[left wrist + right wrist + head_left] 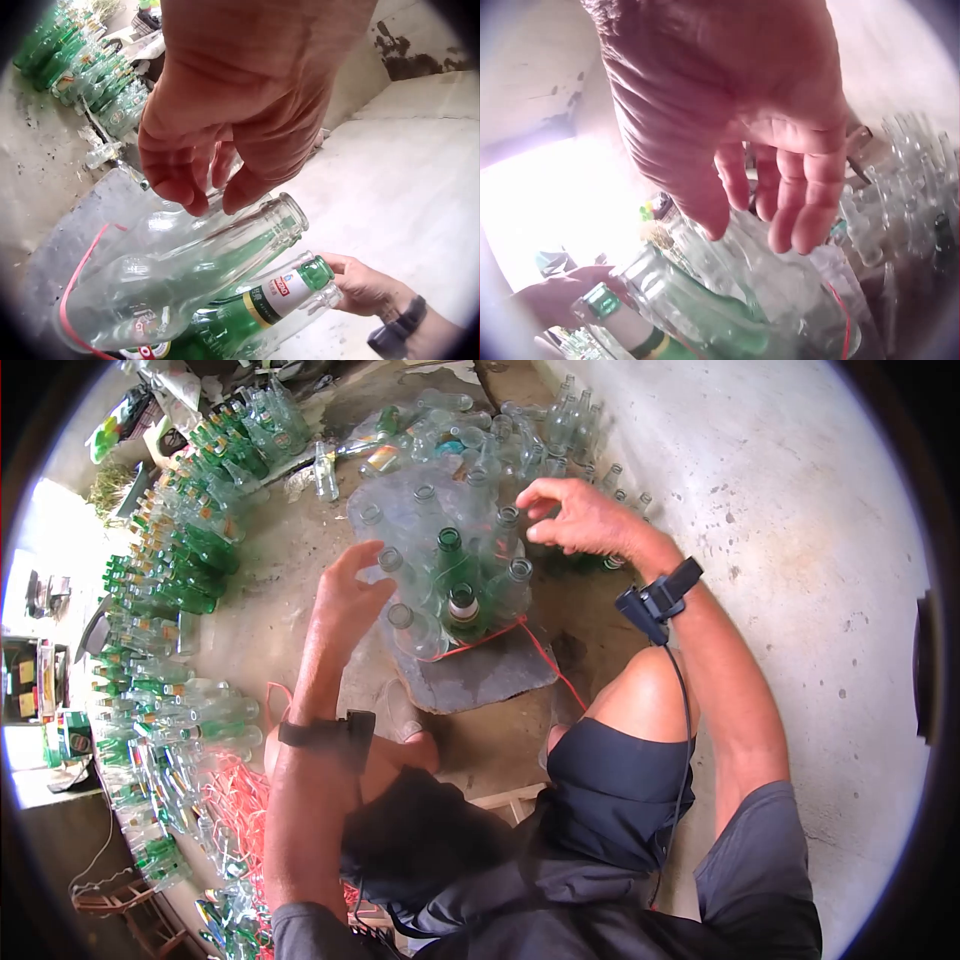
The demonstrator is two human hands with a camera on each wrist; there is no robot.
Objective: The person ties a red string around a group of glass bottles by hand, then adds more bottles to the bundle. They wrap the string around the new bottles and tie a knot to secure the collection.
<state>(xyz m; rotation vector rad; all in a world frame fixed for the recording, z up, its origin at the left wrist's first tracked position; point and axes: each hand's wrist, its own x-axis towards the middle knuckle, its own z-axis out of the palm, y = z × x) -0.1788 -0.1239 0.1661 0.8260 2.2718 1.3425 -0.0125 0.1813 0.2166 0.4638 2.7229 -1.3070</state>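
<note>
Bottle cluster: upright and close-packed on the slab (480,685) in front of me, clear bottles (400,618) around two green bottles (455,572); packed so, I judge, they prop one another.
Left hand (345,588): loosely curved at the cluster's left side, thumb and fingertips parted, grasping nothing; whether a fingertip brushes the nearest clear neck I cannot tell.
Right hand (590,520): released too, fingers bent and apart beside the far right necks; probably my hands flank the cluster so I can steady it from both sides.
Red string (548,658): runs around the near side, low on the bottles, with a tail off to the right; set low, it likely gathers the wide bodies rather than the thin necks.
Slab: between my feet, probably for a flat base within reach.
Standing rows (190,555): along the left, perhaps leaving me floor to work.
String heap (240,800): near left, seemingly handy.
</note>
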